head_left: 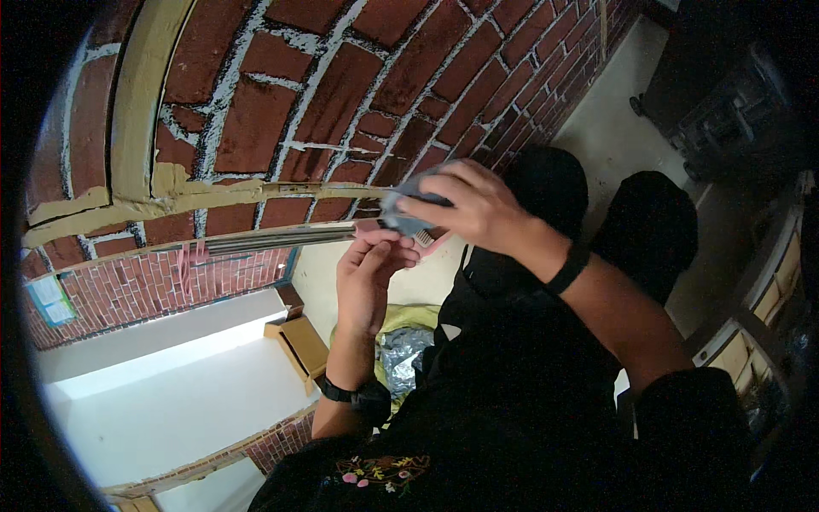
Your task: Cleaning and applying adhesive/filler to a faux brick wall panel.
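Observation:
In the middle of the head view, my left hand (368,275) is closed, thumb and fingers pinched together at a pink-edged piece (368,226). Just above and to the right, my right hand (479,209) grips a rounded grey-blue thing (404,213), blurred, whose kind I cannot make out. The two things meet or overlap between my hands. Between them shows a short row of pale, comb-like teeth (423,238); to which thing it belongs is unclear. Both hands are close to the lower edge of a brick-patterned panel (358,94).
Tan framing strips (136,102) border the panel. Thin grey rods (281,241) run along its lower edge toward my hands. An open cardboard box (300,350) and a yellow bag (388,320) with silvery wrapping lie below. A dark wheeled object (725,119) stands at the upper right.

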`<state>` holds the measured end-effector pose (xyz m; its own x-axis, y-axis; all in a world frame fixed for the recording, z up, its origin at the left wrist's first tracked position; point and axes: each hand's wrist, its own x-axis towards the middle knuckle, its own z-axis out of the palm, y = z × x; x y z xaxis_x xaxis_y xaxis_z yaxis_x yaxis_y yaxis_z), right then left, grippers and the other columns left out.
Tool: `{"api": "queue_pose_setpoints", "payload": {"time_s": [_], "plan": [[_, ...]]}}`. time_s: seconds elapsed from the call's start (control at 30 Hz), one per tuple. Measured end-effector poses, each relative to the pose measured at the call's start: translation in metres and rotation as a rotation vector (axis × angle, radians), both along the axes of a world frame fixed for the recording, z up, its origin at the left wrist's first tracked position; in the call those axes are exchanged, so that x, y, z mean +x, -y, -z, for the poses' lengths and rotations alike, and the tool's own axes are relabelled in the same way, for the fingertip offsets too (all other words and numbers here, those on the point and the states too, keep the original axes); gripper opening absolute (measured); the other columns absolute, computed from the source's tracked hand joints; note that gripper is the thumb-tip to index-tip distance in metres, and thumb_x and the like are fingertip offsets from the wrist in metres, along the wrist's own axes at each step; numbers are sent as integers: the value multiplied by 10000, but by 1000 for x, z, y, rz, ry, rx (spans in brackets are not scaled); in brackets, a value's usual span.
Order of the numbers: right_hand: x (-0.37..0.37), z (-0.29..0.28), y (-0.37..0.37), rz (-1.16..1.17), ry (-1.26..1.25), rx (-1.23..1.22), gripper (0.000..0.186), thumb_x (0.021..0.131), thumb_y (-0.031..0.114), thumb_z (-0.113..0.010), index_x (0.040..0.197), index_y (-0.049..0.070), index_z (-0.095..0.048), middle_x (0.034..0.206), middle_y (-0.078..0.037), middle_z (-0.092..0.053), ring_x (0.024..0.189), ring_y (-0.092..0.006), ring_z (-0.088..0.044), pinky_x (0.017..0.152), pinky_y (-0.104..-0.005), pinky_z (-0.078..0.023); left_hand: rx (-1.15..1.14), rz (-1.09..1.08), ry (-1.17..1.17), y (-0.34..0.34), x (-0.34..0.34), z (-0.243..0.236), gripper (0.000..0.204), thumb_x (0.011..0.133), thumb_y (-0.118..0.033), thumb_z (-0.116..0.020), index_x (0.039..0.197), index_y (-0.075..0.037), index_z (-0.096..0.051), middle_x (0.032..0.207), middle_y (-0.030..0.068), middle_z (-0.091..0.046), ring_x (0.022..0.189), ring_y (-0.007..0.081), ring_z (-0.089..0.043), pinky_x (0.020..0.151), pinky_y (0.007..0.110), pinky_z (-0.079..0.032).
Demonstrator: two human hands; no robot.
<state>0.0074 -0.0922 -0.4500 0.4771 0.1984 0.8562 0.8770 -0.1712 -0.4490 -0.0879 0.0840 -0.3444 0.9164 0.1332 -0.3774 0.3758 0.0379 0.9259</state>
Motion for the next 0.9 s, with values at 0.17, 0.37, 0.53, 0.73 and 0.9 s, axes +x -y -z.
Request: {"api": "queue_pose_setpoints", "payload": {"time_s": [0.17, 0.37, 0.53, 0.73, 0.9], "plan": [[-12, 33, 20, 59, -419, 217, 556, 663, -112, -633, 1171, 105, -698, 1030, -106, -576, 926, -291, -600, 818, -362, -516, 187, -44, 138, 22, -7, -14, 175, 979, -44, -532, 1113, 54, -589, 993, 154, -679, 841, 210, -675, 803, 332, -542], [16, -39, 23, 232, -131, 314, 509, 698, -80, -670, 1171, 105, -713, 998, -100, -579, 888, -259, -594, 775, -343, -514, 1237, 21, 669, 32, 2, -18, 219, 913, 26, -629, 1130, 33, -608, 858, 119, -697, 722, 146, -682, 681, 269, -535], [29, -14, 11, 140, -27, 181, 419, 749, 16, -682, 1148, 132, -735, 977, -63, -576, 885, -238, -592, 790, -353, -517, 778, 22, 227, 32, 5, 13, 105, 943, -55, -620, 1006, 22, -657, 840, 110, -703, 626, 170, -665, 565, 269, -525], [17, -8, 6, 106, -189, 247, 506, 711, -48, -674, 1169, 161, -733, 983, -73, -569, 892, -262, -587, 802, -363, -509, -429, -374, -301, 52, 29, 21, 223, 977, -224, -613, 1055, -14, -620, 774, 52, -679, 574, 124, -614, 532, 236, -516], [16, -5, 6, 109, -213, 265, 549, 678, -60, -692, 1174, 171, -732, 988, -71, -577, 894, -276, -583, 803, -376, -506, -585, -541, -299, 53, 37, 16, 107, 966, -164, -622, 1024, -78, -646, 830, 7, -706, 700, 80, -658, 610, 209, -537]]}}
